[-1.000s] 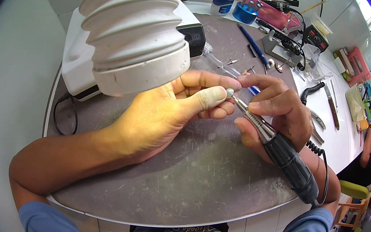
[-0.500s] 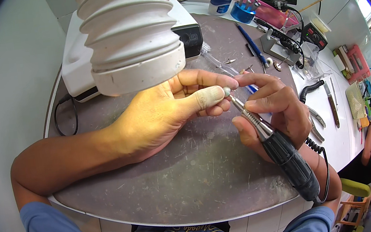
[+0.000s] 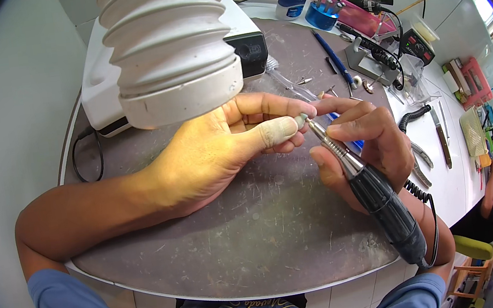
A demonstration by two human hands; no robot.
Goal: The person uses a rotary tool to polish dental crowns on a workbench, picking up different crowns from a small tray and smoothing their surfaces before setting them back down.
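Note:
Between the thumb and fingertips of my left hand [image 3: 207, 159] is a small pale piece [image 3: 300, 121], partly hidden by the thumb. My right hand [image 3: 370, 135] grips a black rotary handpiece [image 3: 383, 211] with a silver metal nose, whose slim tip meets the piece or lies very close to it. A coiled cord [image 3: 416, 193] runs beside the handpiece. My right forefinger reaches to near the left fingertips. Both hands are over a scratched grey work mat [image 3: 234, 254], just below and right of a white ribbed hose's end [image 3: 181, 100].
A white boxy unit [image 3: 101, 95] stands behind the hose. At back right are blue jars [image 3: 320, 15], a pink tray [image 3: 359, 20], a metal stand, pens and small bits. Pliers [image 3: 421, 166] and a knife [image 3: 442, 142] lie rightward. A co-worker [image 3: 491, 216] in black sits at far right.
Both hands have shifted slightly left. The handpiece tip has moved a little upward against the pale piece, and the right fingers have adjusted slightly around the metal nose.

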